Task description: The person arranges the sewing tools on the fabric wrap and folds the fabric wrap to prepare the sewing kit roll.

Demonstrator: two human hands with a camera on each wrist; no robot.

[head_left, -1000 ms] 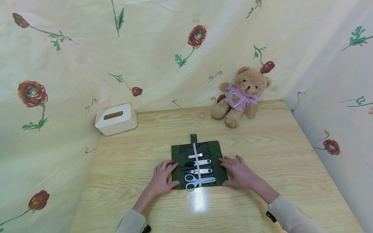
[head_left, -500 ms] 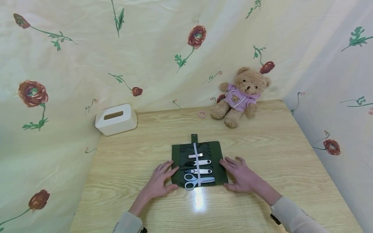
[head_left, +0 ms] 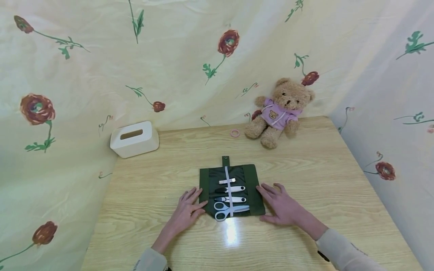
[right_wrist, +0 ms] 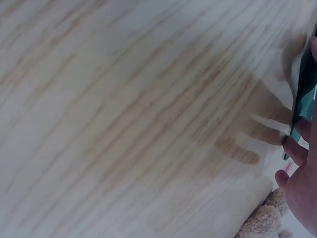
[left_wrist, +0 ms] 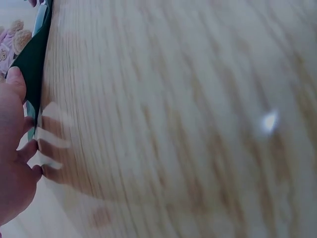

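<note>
A dark green fabric tool roll (head_left: 251, 188) lies unrolled on the table, its snap tab pointing away. A pale elastic strap (head_left: 227, 171) crosses scissors (head_left: 220, 215) with light blue handles, two white-handled tools (head_left: 239, 199) and a small nail clipper (head_left: 223, 181). My left hand (head_left: 184, 211) touches the roll's left edge, index finger over the fabric, thumb at the near corner, which looks bent. In the left wrist view its thumb (left_wrist: 16, 79) lies against the green cloth. My right hand (head_left: 279, 203) rests along the right edge, fingers spread, thumb near the lower corner.
A white tissue box (head_left: 135, 140) stands at the back left. A teddy bear (head_left: 279, 113) in a purple hoodie sits at the back right against the flowered wall covering, with a small pink ring (head_left: 235, 133) beside it. The wooden table (head_left: 142, 180) extends around the roll.
My left thumb has drawn up closer to the index finger, and the roll's near left corner now looks bent. The roll's near edge shifted slightly away. My right hand has barely moved.
</note>
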